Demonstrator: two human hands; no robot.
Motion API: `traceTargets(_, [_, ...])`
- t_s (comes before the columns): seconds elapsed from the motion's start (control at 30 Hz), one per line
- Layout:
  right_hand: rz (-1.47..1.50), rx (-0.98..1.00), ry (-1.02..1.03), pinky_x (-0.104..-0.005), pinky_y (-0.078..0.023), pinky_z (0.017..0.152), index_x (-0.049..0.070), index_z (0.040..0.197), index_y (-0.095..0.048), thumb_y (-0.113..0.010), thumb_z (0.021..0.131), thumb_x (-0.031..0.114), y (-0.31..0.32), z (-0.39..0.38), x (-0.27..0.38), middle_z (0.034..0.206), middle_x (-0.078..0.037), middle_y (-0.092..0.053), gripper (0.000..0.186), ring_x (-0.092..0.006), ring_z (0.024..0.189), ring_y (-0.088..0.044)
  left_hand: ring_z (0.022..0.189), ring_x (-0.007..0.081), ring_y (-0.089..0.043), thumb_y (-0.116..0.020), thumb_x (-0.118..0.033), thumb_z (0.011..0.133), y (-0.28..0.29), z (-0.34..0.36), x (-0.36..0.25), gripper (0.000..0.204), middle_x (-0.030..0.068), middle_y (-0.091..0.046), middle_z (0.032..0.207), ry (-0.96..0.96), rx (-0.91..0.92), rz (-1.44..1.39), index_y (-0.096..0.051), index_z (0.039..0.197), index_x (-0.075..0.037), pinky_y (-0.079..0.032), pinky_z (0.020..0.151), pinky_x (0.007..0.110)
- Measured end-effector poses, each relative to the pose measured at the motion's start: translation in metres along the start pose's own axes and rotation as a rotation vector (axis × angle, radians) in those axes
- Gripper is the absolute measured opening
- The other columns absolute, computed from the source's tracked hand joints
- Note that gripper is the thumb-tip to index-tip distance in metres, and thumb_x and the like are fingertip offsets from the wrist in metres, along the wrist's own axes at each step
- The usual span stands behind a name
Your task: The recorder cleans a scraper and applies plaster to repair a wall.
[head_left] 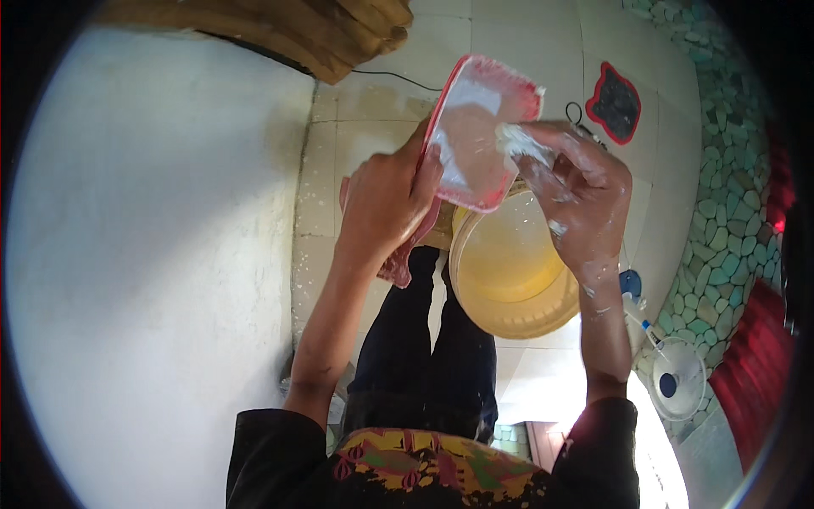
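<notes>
My left hand (386, 199) grips a shallow red tray (479, 140) by its left side, thumb on the inner face. The tray is raised and tilted, its inside and rim smeared with white. At its right edge my right hand (581, 182) pinches a soft white lump (513, 137); whether it is paste or a wet cloth I cannot tell. White smears coat those fingers and the wrist. Below the tray stands a yellow basin (517, 318) with something pale inside. A dull red piece (397, 270) with a wavy edge shows beneath my left hand, partly hidden.
On the tiled floor (373, 140) lies a red-rimmed dark flat piece with ears (614, 103). A white wall (153, 220) rises at left, with brown cloth (331, 30) at top. A round fan-like thing (678, 377), green pebbles (721, 220) and a red curtain (755, 365) are at right.
</notes>
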State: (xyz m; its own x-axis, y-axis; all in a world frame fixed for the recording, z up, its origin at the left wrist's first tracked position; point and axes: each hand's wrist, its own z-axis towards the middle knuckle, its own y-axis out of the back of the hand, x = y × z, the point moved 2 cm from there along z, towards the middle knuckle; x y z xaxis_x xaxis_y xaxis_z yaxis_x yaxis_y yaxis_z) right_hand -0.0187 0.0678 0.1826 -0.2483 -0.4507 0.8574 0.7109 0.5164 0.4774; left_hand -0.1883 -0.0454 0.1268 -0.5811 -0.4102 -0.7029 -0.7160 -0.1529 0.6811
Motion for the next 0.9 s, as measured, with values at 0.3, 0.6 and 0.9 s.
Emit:
traceTargets(0.3, [0.706,-0.442,-0.471,-0.0333,-0.055,0.093,-0.006,0.118,-0.065,-0.066,0.092,-0.004,0.094,-0.061,-0.016,0.109,-0.014,-0.072,0.026,-0.0209,0.101,-0.07,0.048,0.0142,-0.055,-0.045,-0.029,0.107,0.021,-0.215,0.027,0.04,0.0113,-0.055,0.055,0.305,-0.285,-0.304,-0.065,0.117,0.005,-0.042,0.049,0.033])
traceTargets(0.6, [0.915,-0.06,-0.666,-0.0336,-0.058,0.09,-0.004,0.118,-0.065,-0.06,0.093,-0.007,0.025,-0.169,0.042,0.111,-0.013,-0.069,0.026,-0.0203,0.102,-0.069,0.052,0.0158,-0.057,-0.045,-0.03,0.108,-0.011,-0.381,0.008,0.042,0.0118,-0.06,0.062,0.698,-0.475,-0.402,-0.064,0.099,0.006,-0.044,0.052,0.037])
traceTargets(0.9, [0.523,0.288,0.471,-0.0361,-0.055,0.088,-0.001,0.108,-0.073,-0.067,0.079,-0.009,-0.046,-0.262,0.23,0.105,-0.018,-0.072,0.031,-0.0307,0.099,-0.071,0.071,0.0475,-0.064,-0.049,-0.03,0.102,-0.015,-0.455,-0.037,0.034,0.0276,-0.063,0.074,0.78,-0.612,-0.236,-0.068,0.106,-0.002,-0.049,0.065,0.054])
